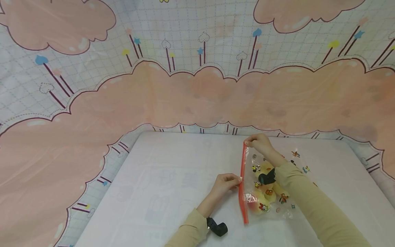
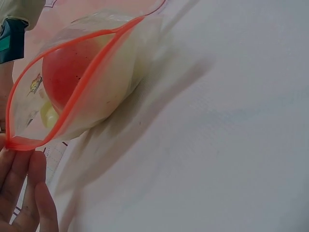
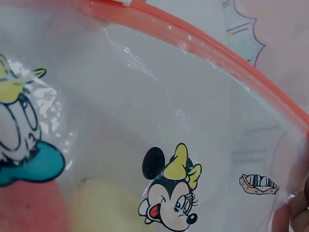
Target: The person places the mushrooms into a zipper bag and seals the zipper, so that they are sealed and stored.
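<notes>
Zip bag (image 1: pixel 271 185) seal strip (image 1: pixel 243 181) runs near-to-far on counter (image 1: pixel 172 178); right hand (image 1: pixel 259 142) pinches far end, left hand (image 1: pixel 226 181) pinches mid-strip; mouth open between.

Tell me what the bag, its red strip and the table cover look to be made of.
Bag: thin clear plastic film, glossy; it crinkles, glints and shows the fruit inside. Red strip: likely thicker moulded plastic, a semi-matt zip seal along the mouth. Table cover: smooth white sheet, probably plastic or coated cloth; a faint print shows, hard to say.
</notes>
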`<act>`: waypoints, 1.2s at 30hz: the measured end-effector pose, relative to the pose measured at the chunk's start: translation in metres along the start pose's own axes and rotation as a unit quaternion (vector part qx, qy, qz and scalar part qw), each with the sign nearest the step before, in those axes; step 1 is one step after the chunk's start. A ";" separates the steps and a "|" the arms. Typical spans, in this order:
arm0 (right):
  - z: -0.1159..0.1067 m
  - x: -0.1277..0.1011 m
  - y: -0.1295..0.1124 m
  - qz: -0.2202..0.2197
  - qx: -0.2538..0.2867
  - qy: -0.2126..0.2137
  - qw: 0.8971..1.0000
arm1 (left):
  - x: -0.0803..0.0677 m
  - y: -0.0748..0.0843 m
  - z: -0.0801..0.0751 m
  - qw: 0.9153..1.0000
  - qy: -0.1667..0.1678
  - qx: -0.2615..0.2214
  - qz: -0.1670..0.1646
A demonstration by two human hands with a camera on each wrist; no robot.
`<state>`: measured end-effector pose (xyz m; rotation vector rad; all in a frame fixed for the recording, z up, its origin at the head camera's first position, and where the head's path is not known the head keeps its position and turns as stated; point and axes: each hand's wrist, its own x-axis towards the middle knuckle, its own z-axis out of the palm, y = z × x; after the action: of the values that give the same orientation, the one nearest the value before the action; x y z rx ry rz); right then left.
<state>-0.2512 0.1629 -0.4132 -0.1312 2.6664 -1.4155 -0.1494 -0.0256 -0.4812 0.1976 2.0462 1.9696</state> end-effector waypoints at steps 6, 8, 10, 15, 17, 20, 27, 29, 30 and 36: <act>-0.002 0.000 0.000 -0.003 0.004 -0.002 1.000 | 0.008 -0.015 0.000 1.000 -0.003 0.008 -0.002; -0.002 0.000 -0.001 -0.002 0.006 -0.003 1.000 | 0.014 -0.025 0.001 1.000 -0.001 0.007 -0.006; -0.003 0.000 -0.002 -0.002 0.007 -0.004 1.000 | 0.016 -0.030 0.001 1.000 0.002 0.006 -0.006; -0.006 0.000 -0.003 0.004 0.008 -0.007 1.000 | 0.015 -0.030 0.001 1.000 0.002 0.004 -0.001; -0.007 0.000 -0.004 0.008 0.009 -0.008 1.000 | 0.015 -0.029 0.000 1.000 0.001 0.004 -0.002; -0.009 0.001 -0.004 0.010 0.008 -0.007 1.000 | 0.014 -0.029 0.000 1.000 -0.002 0.011 -0.004; -0.011 0.001 -0.003 0.014 0.012 -0.003 1.000 | 0.012 -0.030 0.000 0.999 -0.009 0.032 -0.002; -0.012 0.001 -0.003 0.018 0.013 -0.003 1.000 | 0.012 -0.030 0.001 0.999 -0.008 0.034 -0.004; -0.012 0.000 -0.003 0.018 0.013 -0.002 1.000 | 0.012 -0.030 0.001 0.999 -0.008 0.035 -0.006; -0.014 0.000 -0.003 0.008 0.002 0.000 1.000 | 0.011 -0.031 0.003 0.999 -0.003 0.046 -0.012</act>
<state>-0.2530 0.1726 -0.4032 -0.1087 2.6580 -1.4174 -0.1559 -0.0214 -0.5129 0.1985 2.1279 1.8603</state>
